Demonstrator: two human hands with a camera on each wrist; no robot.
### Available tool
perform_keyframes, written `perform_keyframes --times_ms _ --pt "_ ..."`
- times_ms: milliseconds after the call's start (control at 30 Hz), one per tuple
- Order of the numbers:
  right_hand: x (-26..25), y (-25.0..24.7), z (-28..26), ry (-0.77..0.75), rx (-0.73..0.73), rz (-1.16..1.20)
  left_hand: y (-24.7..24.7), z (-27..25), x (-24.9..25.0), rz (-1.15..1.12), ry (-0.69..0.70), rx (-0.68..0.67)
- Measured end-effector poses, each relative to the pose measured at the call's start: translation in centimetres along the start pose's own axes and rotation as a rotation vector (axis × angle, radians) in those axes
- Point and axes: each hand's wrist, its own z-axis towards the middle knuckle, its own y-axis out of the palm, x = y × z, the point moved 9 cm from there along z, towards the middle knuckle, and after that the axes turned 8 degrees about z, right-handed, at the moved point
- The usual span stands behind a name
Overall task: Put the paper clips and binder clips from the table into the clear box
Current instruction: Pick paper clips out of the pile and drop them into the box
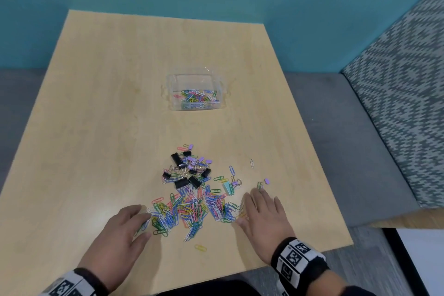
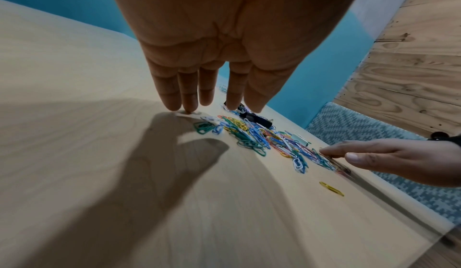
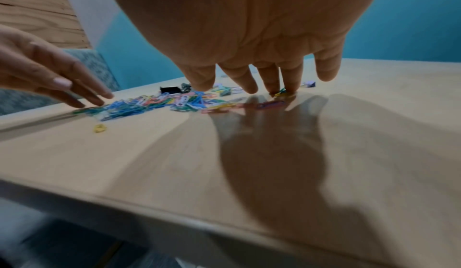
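A heap of coloured paper clips (image 1: pixel 189 209) lies near the table's front edge, with black and purple binder clips (image 1: pixel 187 170) just behind it. My left hand (image 1: pixel 125 230) lies flat at the heap's left side, fingers straight and tips on the table (image 2: pixel 189 106). My right hand (image 1: pixel 259 214) lies flat at the heap's right side, fingertips (image 3: pixel 274 90) touching clips. Neither hand holds anything. The clear box (image 1: pixel 195 79) stands further back, with several paper clips inside. A single yellow clip (image 1: pixel 200 247) lies apart near the front edge.
Stray clips and a purple binder clip (image 1: pixel 266 181) lie right of the heap. The wooden table (image 1: pixel 108 115) has bare room left and behind the box. A patterned bench (image 1: pixel 403 94) stands at right, a teal wall behind.
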Motion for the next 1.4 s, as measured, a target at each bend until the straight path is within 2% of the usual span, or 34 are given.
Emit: perform_keyframes --times_ms 67,133,267,367,433,567,700,800,1033,1200,1300,1400 --pt "-1.5 -0.2 -0.7 -0.099 0.009 0.009 -0.1 0.1 0.0 -0.007 -0.003 0.003" --pt "-1.9 -0.5 -1.0 -0.132 0.024 0.038 -0.1 0.0 -0.1 -0.016 -0.007 0.007" --pt "-0.1 -0.5 -0.1 -0.012 0.052 0.051 0.1 -0.2 -0.3 -0.016 -0.009 0.007" --pt "-2.0 0.0 0.0 -0.127 -0.007 0.03 0.0 0.0 -0.3 -0.014 -0.007 0.01" --pt "-2.9 -0.9 0.4 -0.187 0.014 0.056 -0.1 0.1 -0.4 -0.011 -0.013 0.007" --pt "-1.0 -3.3 4.2 -0.096 0.05 0.079 0.1 0.0 -0.4 0.011 -0.008 -0.008" --pt "-0.2 -2.3 7.4 -0.016 -0.071 0.072 0.3 -0.1 -0.5 0.016 -0.029 -0.023" --pt "-1.2 -1.1 7.7 -0.02 -0.116 0.018 0.1 -0.1 -0.4 0.015 -0.029 -0.016" --pt "-7.1 -0.8 6.3 -0.17 -0.172 -0.018 0.3 -0.1 -0.1 0.028 -0.025 0.0" --pt "-10.6 -0.8 5.7 -0.258 -0.204 -0.168 0.2 0.4 1.6 0.136 0.078 0.008" --pt "-12.4 -0.3 4.0 -0.372 -0.196 -0.179 0.7 0.9 2.7 0.198 0.109 0.012" --pt "-13.2 -0.6 1.4 -0.55 -0.129 -0.028 1.5 1.4 4.0 0.249 0.145 0.009"
